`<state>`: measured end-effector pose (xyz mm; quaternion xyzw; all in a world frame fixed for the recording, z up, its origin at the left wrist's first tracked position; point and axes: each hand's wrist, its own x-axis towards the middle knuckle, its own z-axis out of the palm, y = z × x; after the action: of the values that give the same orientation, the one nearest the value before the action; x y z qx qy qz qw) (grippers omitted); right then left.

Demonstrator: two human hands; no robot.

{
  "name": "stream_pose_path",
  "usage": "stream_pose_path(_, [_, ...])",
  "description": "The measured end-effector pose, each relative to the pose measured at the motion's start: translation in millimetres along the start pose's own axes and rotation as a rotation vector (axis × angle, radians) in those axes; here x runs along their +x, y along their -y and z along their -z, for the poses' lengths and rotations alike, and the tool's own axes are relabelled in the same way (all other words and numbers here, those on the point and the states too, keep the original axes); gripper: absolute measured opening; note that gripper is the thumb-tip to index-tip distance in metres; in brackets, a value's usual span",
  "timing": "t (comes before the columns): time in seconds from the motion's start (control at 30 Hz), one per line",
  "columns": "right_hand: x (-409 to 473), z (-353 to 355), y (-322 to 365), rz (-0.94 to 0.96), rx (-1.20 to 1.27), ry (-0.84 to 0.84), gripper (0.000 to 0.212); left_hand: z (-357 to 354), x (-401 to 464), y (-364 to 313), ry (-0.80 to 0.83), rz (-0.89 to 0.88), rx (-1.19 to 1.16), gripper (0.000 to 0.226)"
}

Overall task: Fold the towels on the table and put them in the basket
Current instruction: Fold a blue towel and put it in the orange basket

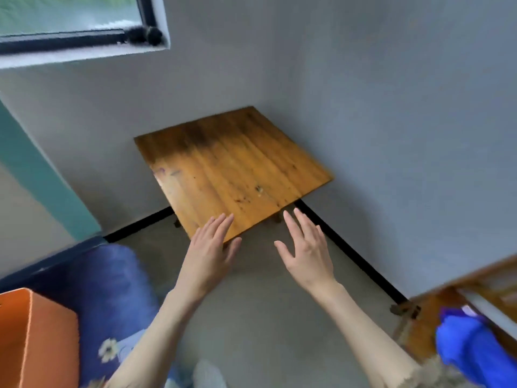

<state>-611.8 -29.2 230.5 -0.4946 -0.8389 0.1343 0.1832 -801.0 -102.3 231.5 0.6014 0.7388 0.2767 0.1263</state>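
While both hands hover flat and wide — left hand (208, 245) over the table (229, 166) edge, right hand (305, 247) just off it — neither holds anything. No towel lies on the wood; a blue cloth (470, 343), perhaps a towel, sits at 4 o'clock, the orange basket (36, 337) at 8. Best to fetch the cloth first, then spread it square before folding.
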Motion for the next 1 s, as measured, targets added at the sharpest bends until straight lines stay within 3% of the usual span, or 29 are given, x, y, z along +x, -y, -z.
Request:
stream_pose_path(0.3, [-176, 114, -156, -0.405, -0.076, -0.195, 0.061, -127, -49, -198, 0.224, -0.334, -0.100, 0.052])
stream_pose_path(0.57, [-294, 173, -261, -0.690, -0.200, -0.278, 0.060, -230, -71, -323, 0.426, -0.597, -0.124, 0.050])
stream_pose_path(0.77, [-315, 181, -343, -0.791, -0.236, -0.174, 0.059, -316, -55, -388, 0.572, -0.696, -0.102, 0.050])
stream_pose_path(1.0, [-301, 179, -467, -0.908, -0.184, -0.062, 0.057, -438, -19, -433, 0.759, -0.686, -0.038, 0.048])
